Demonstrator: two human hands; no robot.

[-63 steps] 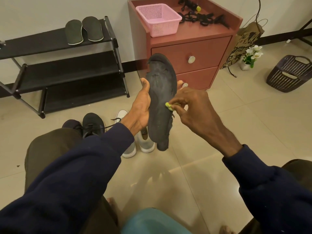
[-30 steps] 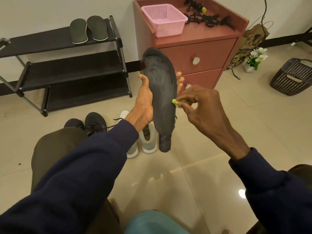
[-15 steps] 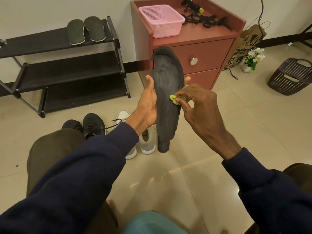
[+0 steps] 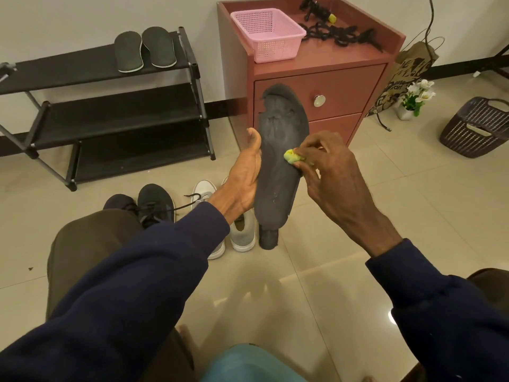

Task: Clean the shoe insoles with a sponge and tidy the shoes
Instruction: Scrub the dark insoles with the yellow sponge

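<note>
Two insoles [image 4: 145, 50] sit on the rack [image 4: 104, 106] top shelf, left of the cabinet [image 4: 325, 78]. A basket [image 4: 268, 34] is on the cabinet. Shoes [image 4: 190, 216] on the floor before the rack, four I think.

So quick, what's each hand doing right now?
Left hand: closed around the dark insole, holding it upright.
Right hand: pinching a yellow sponge against the insole.

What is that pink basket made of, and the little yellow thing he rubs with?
The pink basket looks like moulded plastic: its walls are a stiff, even grid of tiny holes with a smooth rim. The yellow sponge, pinched in the right hand against the dark insole, seems to be soft foam, since it squashes between the fingers; too little shows to be sure.
</note>
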